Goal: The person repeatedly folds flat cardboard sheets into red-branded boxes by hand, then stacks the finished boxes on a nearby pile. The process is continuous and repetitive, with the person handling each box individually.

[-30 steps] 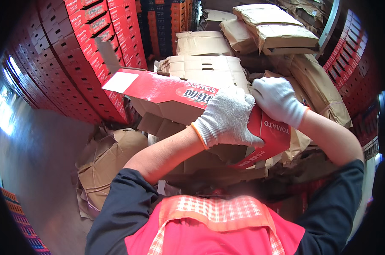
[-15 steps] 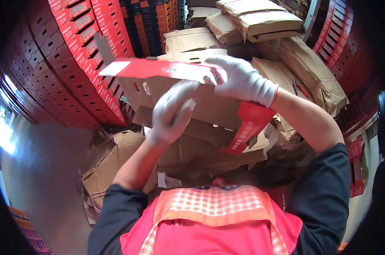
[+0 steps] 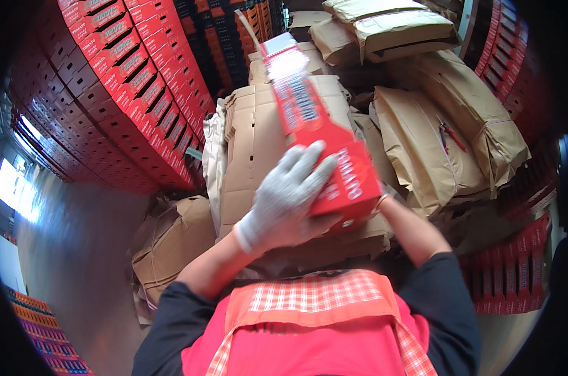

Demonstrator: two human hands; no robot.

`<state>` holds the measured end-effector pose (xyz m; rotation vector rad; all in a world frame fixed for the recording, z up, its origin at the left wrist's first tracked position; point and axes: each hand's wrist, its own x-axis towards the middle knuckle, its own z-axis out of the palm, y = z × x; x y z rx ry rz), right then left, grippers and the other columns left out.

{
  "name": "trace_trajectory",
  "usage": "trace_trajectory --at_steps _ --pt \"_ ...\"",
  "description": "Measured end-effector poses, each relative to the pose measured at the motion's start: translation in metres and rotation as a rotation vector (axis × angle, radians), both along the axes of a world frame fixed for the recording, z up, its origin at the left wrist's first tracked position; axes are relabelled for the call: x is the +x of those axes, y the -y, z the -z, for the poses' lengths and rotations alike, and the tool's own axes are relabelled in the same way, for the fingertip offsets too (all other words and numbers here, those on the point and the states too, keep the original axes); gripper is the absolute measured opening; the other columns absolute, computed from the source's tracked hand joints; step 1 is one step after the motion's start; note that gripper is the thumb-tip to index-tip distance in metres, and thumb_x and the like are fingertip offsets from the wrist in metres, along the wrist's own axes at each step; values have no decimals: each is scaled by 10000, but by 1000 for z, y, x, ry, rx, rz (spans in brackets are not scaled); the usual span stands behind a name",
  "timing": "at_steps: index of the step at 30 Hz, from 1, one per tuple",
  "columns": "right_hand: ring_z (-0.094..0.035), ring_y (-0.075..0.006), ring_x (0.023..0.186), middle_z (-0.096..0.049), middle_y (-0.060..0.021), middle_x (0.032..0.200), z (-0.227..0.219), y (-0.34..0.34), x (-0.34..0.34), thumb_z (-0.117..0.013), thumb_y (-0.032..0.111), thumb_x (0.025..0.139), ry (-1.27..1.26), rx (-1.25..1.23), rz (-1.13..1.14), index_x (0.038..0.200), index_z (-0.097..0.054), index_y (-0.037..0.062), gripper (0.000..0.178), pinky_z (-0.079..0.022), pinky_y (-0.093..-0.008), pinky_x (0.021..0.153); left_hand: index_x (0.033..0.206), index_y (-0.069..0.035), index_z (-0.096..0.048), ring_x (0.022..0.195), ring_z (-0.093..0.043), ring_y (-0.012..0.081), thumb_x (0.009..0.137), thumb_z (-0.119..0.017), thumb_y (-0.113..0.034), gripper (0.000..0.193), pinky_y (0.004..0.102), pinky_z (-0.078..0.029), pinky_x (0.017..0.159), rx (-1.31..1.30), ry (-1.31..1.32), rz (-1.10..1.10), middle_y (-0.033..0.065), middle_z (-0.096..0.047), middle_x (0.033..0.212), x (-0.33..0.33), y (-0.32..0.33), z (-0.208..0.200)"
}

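A partly folded red cardboard box (image 3: 306, 116) is held up in front of me, its long side running away toward the back and one flap standing at the far end. My left hand (image 3: 290, 191), in a whitish knit glove, grips its near end, with fingers laid over the red corner panel and the thumb lower down. My right hand (image 3: 382, 199) is behind the box's right side; only the glove cuff and wrist show, so its fingers are hidden. Beneath the box lies a stack of flat brown cardboard blanks (image 3: 249, 135).
Stacked red boxes (image 3: 124, 69) rise at the left, with black and orange crates (image 3: 224, 44) behind. Brown paper-wrapped bundles (image 3: 415, 135) are piled at the right; red-handled pliers (image 3: 452, 135) rest on one. Another wrapped bundle (image 3: 174, 241) sits on the floor at left. More red boxes (image 3: 510, 269) stand lower right.
The box has swung from lying crosswise to pointing away from me, with its near end folded up. My left hand moved right onto that end; my right hand came down behind it.
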<state>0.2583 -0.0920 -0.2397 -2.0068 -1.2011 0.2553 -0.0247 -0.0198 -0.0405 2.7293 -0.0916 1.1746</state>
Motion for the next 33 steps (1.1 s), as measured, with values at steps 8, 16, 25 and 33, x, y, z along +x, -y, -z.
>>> trace_trajectory --at_steps 8,16,25,33 --pt "-674 -205 920 -679 -78 922 -228 33 -37 -610 124 941 202 661 -284 1139 -617 41 215 -532 -302 771 1514 -19 -301 1136 -588 472 605 -887 -426 1155 489 -489 970 -183 435 86 310 -417 1450 80 20 25" --pt "-634 -329 753 -635 -165 815 -280 5 -81 -731 217 737 39 -254 -371 858 -577 23 275 -503 -400 696 1544 -51 93 1377 -374 389 563 -944 -432 1477 490 -301 1143 -679 296 1 263 -214 1526 80 39 52" --pt "-658 -314 829 -653 -135 922 -239 -59 -121 -701 152 781 688 255 -1071 1009 -608 55 264 -518 -357 711 1441 -31 -351 1267 -496 313 667 -903 -339 1000 407 -393 1073 -981 34 194 151 -479 1398 67 40 71" --pt "-686 -170 773 -706 -69 937 -294 -124 -106 -707 165 861 -748 7 -290 1100 -670 25 279 -542 -302 727 1529 -13 36 1326 -402 279 645 -902 -184 1300 384 -347 1125 -1327 313 270 162 -374 1430 23 34 83"
